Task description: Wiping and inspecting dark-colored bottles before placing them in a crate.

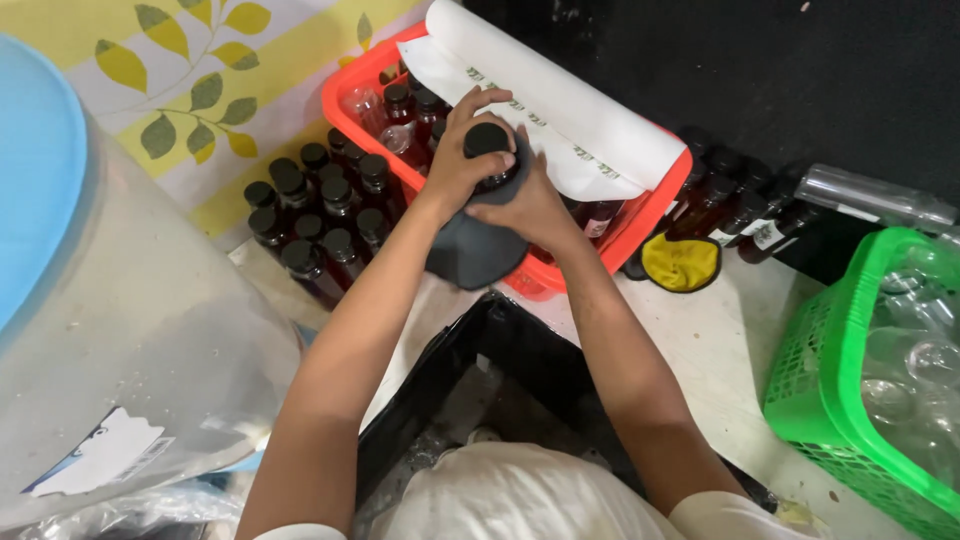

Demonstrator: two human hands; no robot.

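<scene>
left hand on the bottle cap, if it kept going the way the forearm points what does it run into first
Probably the white paper roll lying across the red basket. The left hand points up and right over the held bottle, and the roll sits just beyond; depth is hard to judge.

Both hands, left hand [462, 160] and right hand [530, 208], around a black-capped bottle [489, 140] in dark cloth [475, 250] over red basket [345, 95].

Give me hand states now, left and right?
Left hand: closed on the bottle's black cap.
Right hand: closed around the bottle, through a dark cloth.
</scene>
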